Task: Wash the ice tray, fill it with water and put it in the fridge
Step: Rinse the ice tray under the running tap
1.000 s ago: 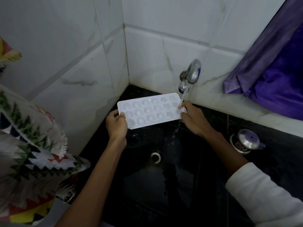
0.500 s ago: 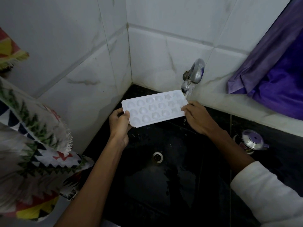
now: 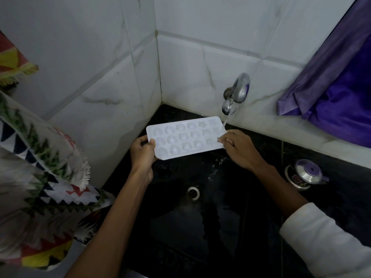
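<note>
White plastic ice tray (image 3: 184, 137) with shaped cells, held above the back edge of the black stone sink (image 3: 180, 227), far right corner under the thin stream from the chrome wall tap (image 3: 237, 92). Left hand (image 3: 142, 152) grips the left end, thumb on top; right hand (image 3: 239, 149) pinches the right end. Against a second ago: same holds, tray a shade closer to the spout.
</note>
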A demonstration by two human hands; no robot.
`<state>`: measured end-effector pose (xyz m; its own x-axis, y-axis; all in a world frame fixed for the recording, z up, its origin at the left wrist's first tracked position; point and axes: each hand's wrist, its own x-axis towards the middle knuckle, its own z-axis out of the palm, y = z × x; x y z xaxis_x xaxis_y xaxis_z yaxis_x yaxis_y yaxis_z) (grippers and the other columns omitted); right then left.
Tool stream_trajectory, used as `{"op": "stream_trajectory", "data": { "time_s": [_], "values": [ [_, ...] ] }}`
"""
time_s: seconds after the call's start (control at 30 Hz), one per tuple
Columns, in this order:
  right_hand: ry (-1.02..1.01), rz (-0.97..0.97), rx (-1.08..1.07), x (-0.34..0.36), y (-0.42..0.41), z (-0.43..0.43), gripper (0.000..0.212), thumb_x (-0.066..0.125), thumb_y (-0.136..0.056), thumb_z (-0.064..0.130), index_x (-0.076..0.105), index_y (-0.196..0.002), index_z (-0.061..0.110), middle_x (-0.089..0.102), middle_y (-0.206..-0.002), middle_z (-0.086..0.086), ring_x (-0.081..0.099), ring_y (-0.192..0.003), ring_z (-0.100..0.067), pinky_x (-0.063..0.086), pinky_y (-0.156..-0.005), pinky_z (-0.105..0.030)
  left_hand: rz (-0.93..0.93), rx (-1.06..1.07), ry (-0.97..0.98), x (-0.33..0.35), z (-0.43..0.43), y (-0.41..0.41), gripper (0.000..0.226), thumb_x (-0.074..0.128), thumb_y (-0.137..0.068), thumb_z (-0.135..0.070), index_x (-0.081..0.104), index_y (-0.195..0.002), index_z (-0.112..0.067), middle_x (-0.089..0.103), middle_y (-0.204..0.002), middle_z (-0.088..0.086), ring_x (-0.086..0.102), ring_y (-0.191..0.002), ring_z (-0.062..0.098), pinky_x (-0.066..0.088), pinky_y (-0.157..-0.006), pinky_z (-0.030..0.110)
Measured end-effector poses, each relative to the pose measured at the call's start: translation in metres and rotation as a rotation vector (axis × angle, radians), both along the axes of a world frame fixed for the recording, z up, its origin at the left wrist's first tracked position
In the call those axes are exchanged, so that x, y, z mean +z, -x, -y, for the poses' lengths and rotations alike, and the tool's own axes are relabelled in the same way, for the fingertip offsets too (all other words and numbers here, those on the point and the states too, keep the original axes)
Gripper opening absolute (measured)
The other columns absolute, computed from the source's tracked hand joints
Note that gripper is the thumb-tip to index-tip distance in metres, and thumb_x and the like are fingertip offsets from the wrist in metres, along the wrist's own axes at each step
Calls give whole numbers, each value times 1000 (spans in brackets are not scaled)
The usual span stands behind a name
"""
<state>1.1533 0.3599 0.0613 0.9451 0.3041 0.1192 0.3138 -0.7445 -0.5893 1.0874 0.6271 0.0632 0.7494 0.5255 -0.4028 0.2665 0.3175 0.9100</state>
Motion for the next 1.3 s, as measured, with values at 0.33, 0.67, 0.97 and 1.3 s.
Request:
{"op": "stream_trajectory", "data": {
  "time_s": [0.33,0.67,0.97,1.3],
  "values": [
    [-413,-456,-332,-50,38,13,26,58,-99,19,67,-123,26,73,-102,4,71,-94,-14,57,-85,-32,-55,-158,-157,-38,0,31,24,50,-101,-7,60,-124,-7,73,-107,9,72,-99,29,59,-84,48],
    [-384,-318,-447,-73,69,26,16,71,-92,12,67,-108,12,71,-89,6,68,-82,-2,54,-73,-20,33,-148,-256,-72,9,59,21,64,-97,-9,70,-117,-13,77,-106,0,74,-100,15,60,-88,38],
    [-415,-83,-451,-72,93,25,16,71,-90,2,58,-83,8,71,-77,4,70,-82,4,55,-78,-20,247,-201,-364,-72,14,62,21,63,-96,1,68,-109,-16,76,-104,0,73,-102,10,56,-93,22],
    [-323,21,-378,-65,94,29,11,68,-89,-5,62,-93,4,67,-78,21,60,-81,24,41,-76,-2,299,-199,-387,-73,16,56,16,60,-98,0,65,-111,-8,74,-109,5,71,-105,9,53,-94,20]
  ]
}}
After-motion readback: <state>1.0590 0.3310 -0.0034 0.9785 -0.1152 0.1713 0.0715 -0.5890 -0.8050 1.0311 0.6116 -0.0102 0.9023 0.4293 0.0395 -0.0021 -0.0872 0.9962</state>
